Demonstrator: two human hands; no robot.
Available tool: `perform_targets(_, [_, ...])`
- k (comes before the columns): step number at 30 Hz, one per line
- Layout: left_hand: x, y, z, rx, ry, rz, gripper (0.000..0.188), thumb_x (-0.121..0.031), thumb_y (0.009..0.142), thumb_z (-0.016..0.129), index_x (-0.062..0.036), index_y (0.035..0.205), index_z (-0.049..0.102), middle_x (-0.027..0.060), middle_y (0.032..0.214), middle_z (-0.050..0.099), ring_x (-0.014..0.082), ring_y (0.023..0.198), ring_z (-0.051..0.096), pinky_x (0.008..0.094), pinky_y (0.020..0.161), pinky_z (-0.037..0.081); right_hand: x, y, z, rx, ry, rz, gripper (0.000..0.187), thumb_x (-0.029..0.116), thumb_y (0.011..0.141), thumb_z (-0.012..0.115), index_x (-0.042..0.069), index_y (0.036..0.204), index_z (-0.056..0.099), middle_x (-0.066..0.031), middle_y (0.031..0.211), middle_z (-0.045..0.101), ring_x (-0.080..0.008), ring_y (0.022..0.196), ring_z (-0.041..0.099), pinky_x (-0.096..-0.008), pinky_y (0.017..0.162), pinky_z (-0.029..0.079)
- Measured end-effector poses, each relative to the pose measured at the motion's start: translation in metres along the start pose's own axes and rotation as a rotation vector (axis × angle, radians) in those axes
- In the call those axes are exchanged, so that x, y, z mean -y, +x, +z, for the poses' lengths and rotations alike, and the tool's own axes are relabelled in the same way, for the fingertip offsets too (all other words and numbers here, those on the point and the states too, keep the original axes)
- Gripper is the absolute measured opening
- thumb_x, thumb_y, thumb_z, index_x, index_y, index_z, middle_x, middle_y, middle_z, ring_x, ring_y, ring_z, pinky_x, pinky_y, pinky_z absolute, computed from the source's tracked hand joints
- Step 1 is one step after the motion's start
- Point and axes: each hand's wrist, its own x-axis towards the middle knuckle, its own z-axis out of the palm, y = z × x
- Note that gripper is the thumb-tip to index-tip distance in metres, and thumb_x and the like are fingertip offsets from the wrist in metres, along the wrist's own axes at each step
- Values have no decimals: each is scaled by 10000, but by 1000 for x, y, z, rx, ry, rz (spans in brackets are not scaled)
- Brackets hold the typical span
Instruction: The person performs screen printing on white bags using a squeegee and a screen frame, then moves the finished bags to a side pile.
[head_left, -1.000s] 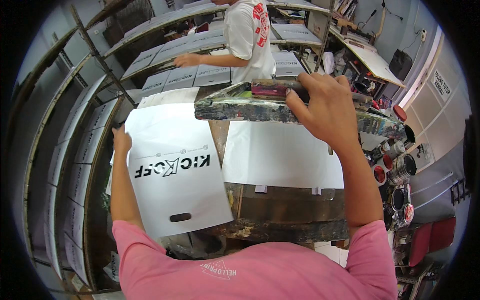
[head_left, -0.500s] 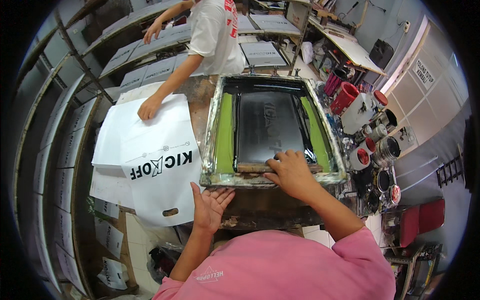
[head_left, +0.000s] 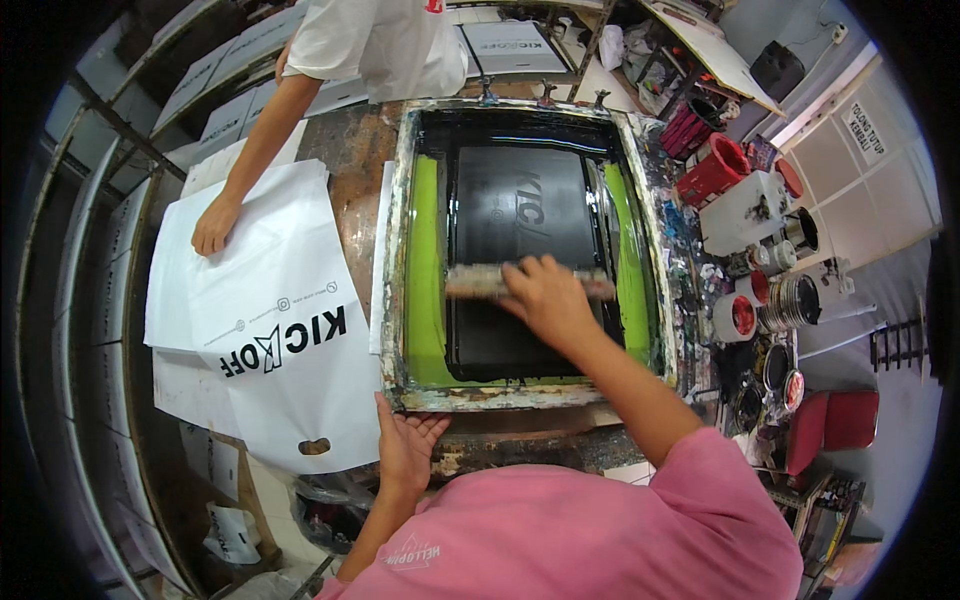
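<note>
My right hand [head_left: 548, 300] is closed on a wooden-handled squeegee [head_left: 475, 281], which lies crosswise at mid-length of a screen printing frame [head_left: 398, 250]. Black ink [head_left: 520, 345] coats the mesh inside, and green strips [head_left: 427, 290] run along both sides. Dark lettering shows through the mesh beyond the squeegee. My left hand [head_left: 405, 445] is open, palm up, with its fingertips at the frame's near left corner. A white printed bag [head_left: 270, 290] with a cut-out handle lies left of the frame. A co-worker's hand [head_left: 217, 222] rests on it.
Paint-stained cans and tubs [head_left: 742, 316] crowd the table's right side. Metal racks [head_left: 120, 125] holding printed white sheets stand at the left and back. A co-worker in a white shirt [head_left: 400, 50] stands across the table. A red chair [head_left: 835, 430] is at the right.
My right hand has pushed the squeegee from the frame's near end to its middle, away from me. My left hand stays by the near left corner. The whole view has shifted.
</note>
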Motion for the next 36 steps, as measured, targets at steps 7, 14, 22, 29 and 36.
perform_targets(7, [-4,-7,12,-27,-10,-27,914,-722,1046,430,38,1540,315,219,1422,507,325,1301,540,482,1135,427,-103,137,43,-144,-68,-2,341,417,897,759,116,1031,673,-102,1002,659,-339,1004,658,-487,776,573])
perform_targets(14, [-2,-3,0,119,-7,5,794,-662,1065,466,-3,1505,420,205,1403,532,324,1290,549,488,1137,425,-126,170,23,-7,-61,-88,448,547,965,648,104,1018,683,-149,944,710,-382,940,694,-511,780,562])
perform_targets(22, [8,5,-12,168,8,38,814,-675,1048,492,-6,1507,422,193,1376,545,329,1272,565,479,1126,436,20,-43,-57,285,51,89,457,548,997,621,96,1035,667,-187,833,726,-405,826,719,-544,738,553])
perform_targets(29, [4,10,-14,193,-32,42,819,-716,1015,509,-31,1463,470,180,1286,591,326,1203,600,479,1107,449,68,-102,-67,14,-29,61,355,418,932,729,114,1112,687,-104,1004,666,-320,1014,630,-486,909,497])
perform_targets(36, [-59,-47,23,613,-105,429,929,-798,965,497,-11,1459,460,229,1361,620,382,1354,561,523,1184,411,87,-58,-156,-361,-215,64,401,393,881,733,89,1125,640,-92,919,616,-302,934,585,-541,1005,379])
